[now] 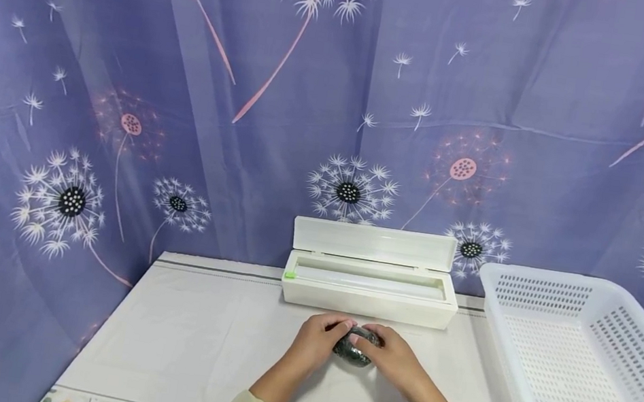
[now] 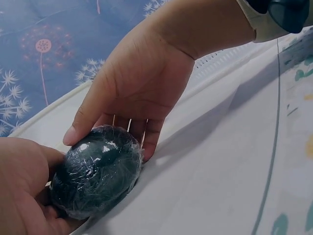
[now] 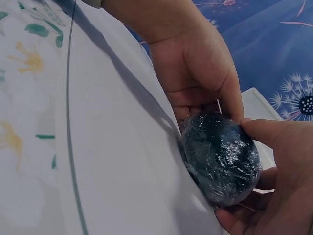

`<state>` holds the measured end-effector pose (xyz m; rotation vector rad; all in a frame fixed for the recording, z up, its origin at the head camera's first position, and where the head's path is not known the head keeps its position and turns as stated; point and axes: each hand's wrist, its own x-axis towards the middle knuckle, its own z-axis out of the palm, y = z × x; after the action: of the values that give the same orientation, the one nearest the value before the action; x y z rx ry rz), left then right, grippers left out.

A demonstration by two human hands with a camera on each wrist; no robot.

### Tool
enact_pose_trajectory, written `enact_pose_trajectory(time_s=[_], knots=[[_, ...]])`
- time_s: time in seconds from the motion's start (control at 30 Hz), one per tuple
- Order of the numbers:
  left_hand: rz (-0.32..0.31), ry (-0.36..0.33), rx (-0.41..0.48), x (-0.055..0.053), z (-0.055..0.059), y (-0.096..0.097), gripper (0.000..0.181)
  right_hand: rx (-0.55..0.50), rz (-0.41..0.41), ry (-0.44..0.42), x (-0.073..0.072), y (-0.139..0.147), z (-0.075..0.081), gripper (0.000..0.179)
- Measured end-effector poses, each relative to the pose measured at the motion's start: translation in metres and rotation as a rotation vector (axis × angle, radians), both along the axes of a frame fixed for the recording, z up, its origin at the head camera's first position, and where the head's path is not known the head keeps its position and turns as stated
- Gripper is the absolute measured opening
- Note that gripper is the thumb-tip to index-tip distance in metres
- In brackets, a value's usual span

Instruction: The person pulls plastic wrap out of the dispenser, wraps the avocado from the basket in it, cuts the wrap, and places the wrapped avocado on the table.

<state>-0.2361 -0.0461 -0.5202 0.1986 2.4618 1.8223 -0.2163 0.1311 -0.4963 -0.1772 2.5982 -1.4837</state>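
A dark green, rounded object wrapped in clear plastic film (image 1: 355,347) is held between both hands, low over the white table, just in front of a long white box. The film looks crinkled and shiny, and it fits closely around the object (image 2: 98,174). My left hand (image 1: 312,342) grips its left side, thumb near the top and the other fingers partly hidden behind. From the other side, my right hand (image 1: 396,360) holds it with the thumb lying over the upper face. In the right wrist view the wrapped object (image 3: 220,159) covers some of the fingertips.
Behind the hands stands the white film dispenser box (image 1: 369,305), lid (image 1: 374,243) raised, a pale roll (image 1: 369,282) inside and a small green tab (image 1: 289,275) at its left. A white perforated basket (image 1: 523,394) is on the right. A purple dandelion-print curtain (image 1: 276,174) hangs behind the table (image 1: 185,340).
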Motion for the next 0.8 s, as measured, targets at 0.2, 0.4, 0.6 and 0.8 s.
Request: enact_pose_trajectory(time_s=[0.2,0.4,0.6,0.8], knots=[[0.009,0.027,-0.038,0.0,-0.0011,-0.0001,0.026,0.042,-0.011,0.015,0.0007,0.0013,-0.001,0.044],[0.012,0.013,-0.075,0.0012,-0.0034,-0.0002,0.03,0.067,-0.03,0.022,0.0006,0.0016,-0.0038,0.049],[-0.004,0.031,-0.117,0.0029,-0.0022,0.0003,0.033,0.087,-0.032,0.019,0.0003,0.0008,-0.0027,0.057],[0.019,0.03,-0.125,0.005,0.0011,0.0023,0.037,0.061,-0.022,0.019,0.0002,0.0001,-0.0019,0.056]])
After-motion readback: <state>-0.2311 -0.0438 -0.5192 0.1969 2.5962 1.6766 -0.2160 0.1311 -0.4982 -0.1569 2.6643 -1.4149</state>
